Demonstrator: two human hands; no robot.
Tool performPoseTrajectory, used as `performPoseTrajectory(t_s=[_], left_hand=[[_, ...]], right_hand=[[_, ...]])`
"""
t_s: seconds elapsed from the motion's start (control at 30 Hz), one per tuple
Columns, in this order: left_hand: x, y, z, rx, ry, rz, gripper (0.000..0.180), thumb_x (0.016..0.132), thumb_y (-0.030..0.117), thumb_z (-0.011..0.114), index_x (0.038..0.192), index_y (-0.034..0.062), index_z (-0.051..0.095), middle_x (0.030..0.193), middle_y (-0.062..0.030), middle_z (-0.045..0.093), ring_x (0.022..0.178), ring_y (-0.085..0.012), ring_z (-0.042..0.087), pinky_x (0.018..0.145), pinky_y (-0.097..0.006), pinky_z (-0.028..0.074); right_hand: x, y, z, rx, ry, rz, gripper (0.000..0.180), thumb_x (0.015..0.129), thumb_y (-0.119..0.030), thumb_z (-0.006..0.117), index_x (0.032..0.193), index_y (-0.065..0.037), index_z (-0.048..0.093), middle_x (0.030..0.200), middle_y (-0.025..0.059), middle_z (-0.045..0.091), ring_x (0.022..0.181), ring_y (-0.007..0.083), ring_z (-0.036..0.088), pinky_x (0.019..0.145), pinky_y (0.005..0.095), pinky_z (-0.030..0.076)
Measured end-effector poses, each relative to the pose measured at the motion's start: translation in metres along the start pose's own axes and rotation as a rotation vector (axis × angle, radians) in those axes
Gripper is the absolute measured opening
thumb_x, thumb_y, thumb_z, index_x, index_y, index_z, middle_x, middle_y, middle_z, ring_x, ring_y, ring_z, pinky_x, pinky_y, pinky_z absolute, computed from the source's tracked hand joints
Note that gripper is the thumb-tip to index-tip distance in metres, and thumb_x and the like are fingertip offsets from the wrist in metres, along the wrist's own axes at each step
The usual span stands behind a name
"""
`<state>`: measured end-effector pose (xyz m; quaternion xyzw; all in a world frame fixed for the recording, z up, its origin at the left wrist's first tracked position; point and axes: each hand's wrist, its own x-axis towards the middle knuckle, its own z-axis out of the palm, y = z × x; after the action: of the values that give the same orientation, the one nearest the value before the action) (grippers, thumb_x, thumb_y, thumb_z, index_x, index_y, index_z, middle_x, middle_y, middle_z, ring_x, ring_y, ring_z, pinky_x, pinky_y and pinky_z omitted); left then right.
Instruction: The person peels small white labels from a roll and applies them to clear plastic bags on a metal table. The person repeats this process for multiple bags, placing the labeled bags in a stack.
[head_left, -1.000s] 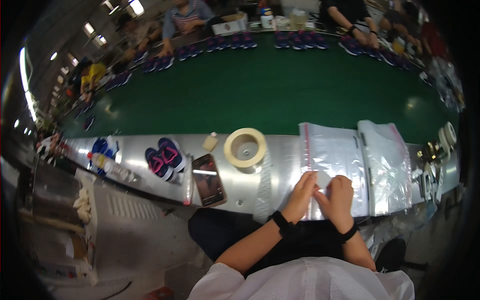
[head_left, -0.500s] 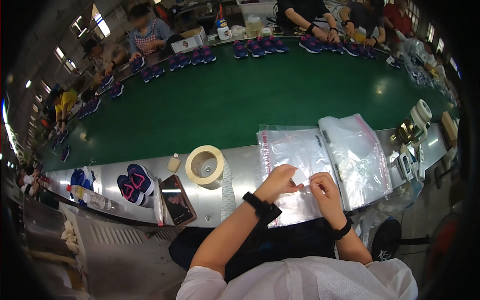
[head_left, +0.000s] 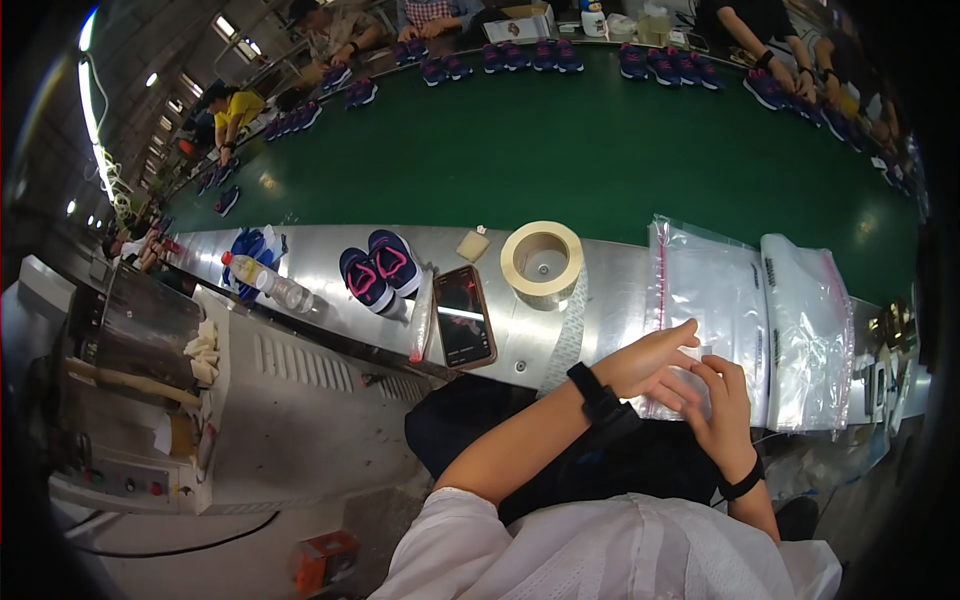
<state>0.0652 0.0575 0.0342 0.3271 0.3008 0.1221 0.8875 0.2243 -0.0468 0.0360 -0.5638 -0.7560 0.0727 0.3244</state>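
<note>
My left hand (head_left: pixel 652 366) is over the near part of a clear plastic bag (head_left: pixel 715 280) with a pink-red edge strip. Its thumb and fingers are spread. Close beside it, my right hand (head_left: pixel 727 405) has bent fingers, with the thumb apart from the index finger, and its fingertips are at the bag. A small pale patch, perhaps a label, shows between the two hands; whether either hand touches it is hard to make out. Another stack of clear bags (head_left: pixel 808 335) lies just to the right.
Left of the bags stand a label roll (head_left: pixel 541 265) with its strip hanging down, a phone (head_left: pixel 464 318), a pair of navy-pink sneakers (head_left: pixel 381 270) and a plastic bottle (head_left: pixel 270 283). Beyond the metal ledge, a green belt (head_left: pixel 500 160) carries sneakers along its far side, where other people work.
The view has swung left, so everything sits farther right. My left hand, which was pinching a small white label, now has its fingers spread. My right hand's fingers have come down toward the bag.
</note>
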Motion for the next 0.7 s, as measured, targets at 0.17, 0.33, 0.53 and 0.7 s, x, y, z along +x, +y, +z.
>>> performPoseTrajectory(t_s=[0.17, 0.33, 0.53, 0.7], left_hand=[[-0.015, -0.029, -0.007, 0.173, 0.197, 0.330, 0.041, 0.095, 0.029, 0.044, 0.122, -0.0017, 0.041, 0.112, -0.0187, 0.055, 0.081, -0.0201, 0.064, 0.069, -0.027, 0.052], [0.005, -0.048, -0.014, 0.229, 0.150, 0.220, 0.038, 0.096, 0.024, 0.043, 0.125, -0.0014, 0.040, 0.112, -0.0171, 0.056, 0.095, -0.0203, 0.060, 0.074, -0.029, 0.051], [-0.033, -0.054, -0.019, 0.114, 0.210, 0.284, 0.042, 0.097, 0.022, 0.041, 0.131, -0.0014, 0.035, 0.120, -0.0204, 0.053, 0.105, -0.0272, 0.058, 0.088, -0.033, 0.047], [-0.100, -0.076, -0.064, 0.223, 0.245, 0.092, 0.036, 0.095, 0.025, 0.044, 0.115, -0.0044, 0.050, 0.114, -0.0177, 0.058, 0.102, -0.0229, 0.060, 0.080, -0.031, 0.049]], right_hand=[[0.006, 0.020, 0.020, -0.062, -0.036, 0.115, 0.013, 0.074, -0.005, 0.064, 0.086, -0.003, 0.060, 0.079, 0.0116, 0.059, 0.067, 0.0282, 0.057, 0.058, 0.0365, 0.045], [0.021, 0.043, 0.002, 0.695, 0.044, 0.690, 0.015, 0.090, -0.014, 0.051, 0.081, -0.002, 0.056, 0.074, 0.0052, 0.060, 0.057, 0.0145, 0.059, 0.051, 0.0255, 0.044], [-0.023, 0.116, -0.108, 0.499, 0.744, 0.908, 0.014, 0.088, -0.018, 0.052, 0.078, -0.007, 0.055, 0.078, 0.0025, 0.059, 0.061, 0.0100, 0.057, 0.055, 0.0219, 0.040], [-0.148, 0.179, -0.136, -0.136, 0.527, 1.009, 0.020, 0.083, -0.015, 0.055, 0.069, -0.002, 0.053, 0.069, 0.0041, 0.053, 0.063, 0.0180, 0.051, 0.057, 0.0292, 0.039]])
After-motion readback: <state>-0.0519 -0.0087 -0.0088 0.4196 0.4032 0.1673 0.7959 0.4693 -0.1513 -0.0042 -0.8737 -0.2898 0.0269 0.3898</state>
